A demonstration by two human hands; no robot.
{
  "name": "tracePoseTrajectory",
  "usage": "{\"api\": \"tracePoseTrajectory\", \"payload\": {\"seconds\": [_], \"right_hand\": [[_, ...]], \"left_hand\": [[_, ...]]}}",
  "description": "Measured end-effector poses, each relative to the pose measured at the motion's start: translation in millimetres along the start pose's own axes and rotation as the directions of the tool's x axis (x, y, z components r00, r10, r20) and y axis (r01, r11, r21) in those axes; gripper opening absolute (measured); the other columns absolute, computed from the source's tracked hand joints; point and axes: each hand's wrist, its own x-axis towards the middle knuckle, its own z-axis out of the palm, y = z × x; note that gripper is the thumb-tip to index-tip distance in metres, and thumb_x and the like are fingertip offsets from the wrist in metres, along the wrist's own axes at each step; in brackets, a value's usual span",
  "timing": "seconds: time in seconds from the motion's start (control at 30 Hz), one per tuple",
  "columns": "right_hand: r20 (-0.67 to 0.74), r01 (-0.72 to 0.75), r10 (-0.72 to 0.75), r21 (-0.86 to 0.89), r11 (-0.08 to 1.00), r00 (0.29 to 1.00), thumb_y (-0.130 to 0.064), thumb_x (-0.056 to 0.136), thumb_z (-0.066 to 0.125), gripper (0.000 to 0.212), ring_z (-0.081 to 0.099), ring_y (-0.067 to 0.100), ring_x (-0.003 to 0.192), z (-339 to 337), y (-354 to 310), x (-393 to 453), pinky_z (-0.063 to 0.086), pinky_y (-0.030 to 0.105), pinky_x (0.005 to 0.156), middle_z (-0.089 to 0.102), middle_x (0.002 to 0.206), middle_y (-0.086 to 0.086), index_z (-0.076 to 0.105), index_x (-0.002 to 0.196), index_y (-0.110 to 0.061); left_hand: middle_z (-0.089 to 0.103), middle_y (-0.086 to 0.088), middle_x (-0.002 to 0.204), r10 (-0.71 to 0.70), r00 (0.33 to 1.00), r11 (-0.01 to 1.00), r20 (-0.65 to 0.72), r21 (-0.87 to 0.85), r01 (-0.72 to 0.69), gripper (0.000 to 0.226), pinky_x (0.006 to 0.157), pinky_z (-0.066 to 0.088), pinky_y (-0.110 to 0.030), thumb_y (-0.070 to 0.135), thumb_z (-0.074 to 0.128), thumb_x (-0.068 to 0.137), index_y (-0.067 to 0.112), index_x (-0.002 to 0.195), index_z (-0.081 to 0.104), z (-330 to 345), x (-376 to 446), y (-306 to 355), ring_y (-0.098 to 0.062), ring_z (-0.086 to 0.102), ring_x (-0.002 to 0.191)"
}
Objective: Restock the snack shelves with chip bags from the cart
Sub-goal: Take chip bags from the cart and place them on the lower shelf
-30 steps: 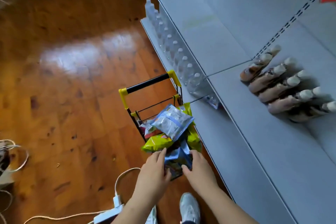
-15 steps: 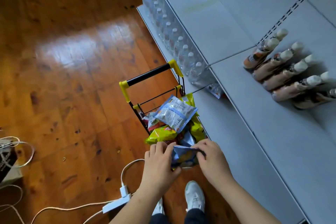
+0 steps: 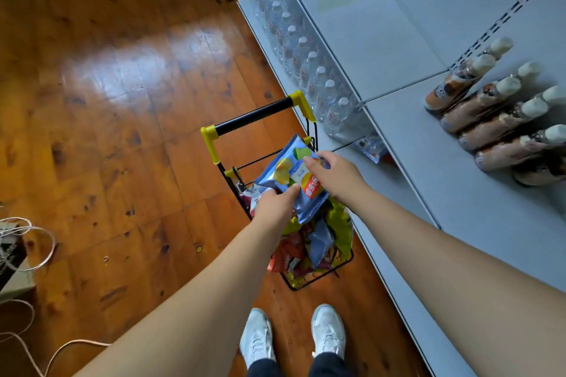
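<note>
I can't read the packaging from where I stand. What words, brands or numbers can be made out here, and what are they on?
Blue chip bag held by left hand and right hand: white characters on a red-orange logo, too blurred to read.
Brown bottles on the shelf: dark label marks, unreadable.
Water bottles: labels too small.
Other bags in the cart: print blurred.
Nothing reads for certain.

A blue chip bag [image 3: 291, 176] with yellow chips printed on it, tilted, above the black wire cart [image 3: 318, 277]. More bags [image 3: 318, 239] fill the cart beside grey shelves [image 3: 444, 177].
</note>
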Motion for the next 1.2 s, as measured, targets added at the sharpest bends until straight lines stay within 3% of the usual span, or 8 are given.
{"api": "tracePoseTrajectory", "payload": {"seconds": [0.13, 0.27, 0.43, 0.6, 0.77, 0.9, 1.07, 1.2], "right_hand": [[0.054, 0.021, -0.006, -0.277, 0.961, 0.999, -0.050, 0.091, 0.057, 0.041, 0.058, 0.028, 0.112, 4, 7, 26, 0.043, 0.040, 0.100, 0.065, 0.112, 0.005, 0.056, 0.121, -0.021], [0.201, -0.019, 0.069, -0.240, 0.971, 0.977, -0.051, 0.086, 0.064, 0.051, 0.059, 0.027, 0.115, 8, 19, 42, 0.047, 0.043, 0.102, 0.066, 0.122, 0.004, 0.056, 0.128, -0.023], [0.234, -0.017, 0.055, -0.160, 0.987, 0.971, -0.051, 0.081, 0.071, 0.055, 0.062, 0.023, 0.110, 9, 27, 50, 0.050, 0.043, 0.099, 0.068, 0.119, 0.002, 0.060, 0.126, -0.022], [0.241, -0.008, 0.036, -0.115, 0.993, 0.970, -0.053, 0.078, 0.073, 0.069, 0.060, 0.023, 0.116, 5, 26, 46, 0.049, 0.042, 0.102, 0.064, 0.129, 0.004, 0.055, 0.134, -0.017], [0.229, 0.035, -0.038, 0.015, 0.999, 0.973, -0.041, 0.084, 0.073, 0.039, 0.067, 0.019, 0.100, -11, 14, 17, 0.053, 0.039, 0.094, 0.072, 0.107, 0.000, 0.065, 0.114, -0.019], [0.142, -0.020, -0.003, 0.161, 0.987, 0.990, -0.052, 0.067, 0.073, 0.053, 0.068, 0.020, 0.098, -29, 1, -35, 0.053, 0.044, 0.095, 0.073, 0.103, 0.000, 0.067, 0.110, -0.021], [0.078, -0.131, 0.110, 0.354, 0.926, 0.991, -0.051, 0.067, 0.078, 0.051, 0.070, 0.021, 0.097, -64, -25, -140, 0.054, 0.044, 0.095, 0.075, 0.102, 0.002, 0.069, 0.105, -0.017], [0.013, -0.120, 0.135, 0.540, 0.833, 0.991, -0.037, 0.080, 0.078, 0.022, 0.072, 0.020, 0.097, -97, -52, -244, 0.055, 0.040, 0.094, 0.077, 0.098, 0.000, 0.072, 0.091, -0.020]], "left_hand": [[0.062, -0.015, 0.110, -0.022, 0.990, 0.963, -0.140, 0.261, 0.058, 0.034, 0.077, 0.048, -0.034, 0.037, 0.056, 0.092, 0.006, 0.106, 0.056, 17, 19, 6, -0.029, 0.061, 0.098], [0.051, -0.018, 0.137, -0.165, 0.971, 0.979, -0.175, 0.090, 0.183, 0.075, 0.098, 0.049, -0.042, 0.048, 0.057, 0.086, 0.004, 0.143, 0.037, 24, 25, 11, -0.033, 0.055, 0.118], [0.061, -0.011, 0.126, -0.254, 0.963, 0.955, -0.088, -0.178, 0.236, 0.054, 0.071, 0.046, -0.032, 0.044, 0.044, 0.096, 0.010, 0.136, 0.052, 25, 34, 17, -0.026, 0.059, 0.097], [0.064, -0.007, 0.078, -0.280, 0.960, 0.924, -0.031, -0.279, 0.260, 0.029, 0.055, 0.044, -0.028, 0.033, 0.047, 0.100, 0.011, 0.086, 0.060, 21, 30, 21, -0.021, 0.058, 0.063], [0.066, -0.004, 0.083, -0.233, 0.973, 0.940, -0.002, -0.256, 0.224, 0.031, 0.062, 0.045, -0.029, 0.041, 0.050, 0.099, 0.017, 0.084, 0.062, 17, -1, 36, -0.019, 0.060, 0.071], [0.074, -0.008, 0.101, -0.168, 0.985, 0.962, 0.026, -0.214, 0.169, 0.035, 0.079, 0.056, -0.036, 0.045, 0.058, 0.092, 0.015, 0.106, 0.069, 11, -47, 52, -0.028, 0.071, 0.088], [0.073, -0.007, 0.116, -0.103, 0.987, 0.992, 0.123, -0.059, 0.111, 0.086, 0.102, 0.051, -0.049, 0.071, 0.075, 0.044, 0.020, 0.112, 0.071, -9, -117, 52, -0.032, 0.068, 0.108], [0.070, -0.002, 0.124, -0.031, 0.977, 0.998, 0.210, 0.068, 0.018, 0.102, 0.101, 0.051, -0.049, 0.084, 0.077, 0.038, 0.025, 0.120, 0.068, -27, -204, 64, -0.028, 0.066, 0.113]]}}
